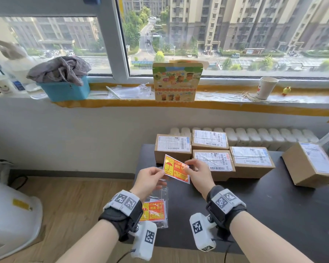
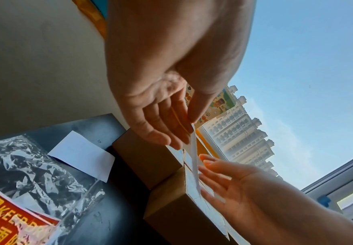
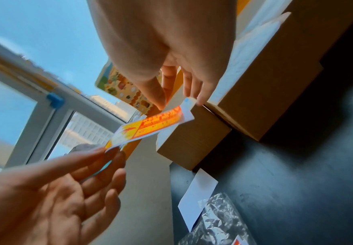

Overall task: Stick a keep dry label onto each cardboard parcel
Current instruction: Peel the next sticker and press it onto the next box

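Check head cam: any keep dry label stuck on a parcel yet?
No. The five cardboard parcels show only white shipping labels on top, and the keep dry label is held in the air between the left hand and right hand.

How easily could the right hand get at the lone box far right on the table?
Probably not right away: the right hand and left hand both pinch the label. The path across the table to the lone box looks free.

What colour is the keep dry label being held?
Red and yellow with a white border; keep dry label shows best in the head view.
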`<state>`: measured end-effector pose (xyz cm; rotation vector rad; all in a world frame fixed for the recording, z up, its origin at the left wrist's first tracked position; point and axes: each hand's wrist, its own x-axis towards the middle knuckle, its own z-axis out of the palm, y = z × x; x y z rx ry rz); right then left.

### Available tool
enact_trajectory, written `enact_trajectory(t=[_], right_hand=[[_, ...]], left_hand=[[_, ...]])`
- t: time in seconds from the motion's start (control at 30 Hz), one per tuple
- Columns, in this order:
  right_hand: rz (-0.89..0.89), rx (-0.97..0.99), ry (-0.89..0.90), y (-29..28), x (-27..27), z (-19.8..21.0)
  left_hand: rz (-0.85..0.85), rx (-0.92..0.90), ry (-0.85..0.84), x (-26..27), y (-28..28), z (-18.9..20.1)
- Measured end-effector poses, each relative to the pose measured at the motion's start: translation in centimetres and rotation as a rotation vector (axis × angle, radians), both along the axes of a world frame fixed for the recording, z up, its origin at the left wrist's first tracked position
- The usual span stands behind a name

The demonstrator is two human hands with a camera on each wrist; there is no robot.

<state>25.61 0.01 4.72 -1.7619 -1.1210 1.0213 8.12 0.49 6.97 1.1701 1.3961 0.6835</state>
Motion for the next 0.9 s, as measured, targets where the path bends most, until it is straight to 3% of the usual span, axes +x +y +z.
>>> enact_trajectory(t=[0.1, 0.23, 0.9], right_hand=[[0.142, 0.109, -0.12, 0.0, -0.5, 0.5], [0.265, 0.135, -0.065, -0.1, -1.5, 1.6], [0.185, 0.07, 0.215, -0.9, -1.3, 1.6]], left_hand=[[0.004, 0.015, 0.006, -0.1, 0.4, 0.2], [-0.002, 0.013, -0.031, 0.2, 0.8, 0.6], [-0.089, 0.05, -0.066, 1.6, 1.5, -0.1]])
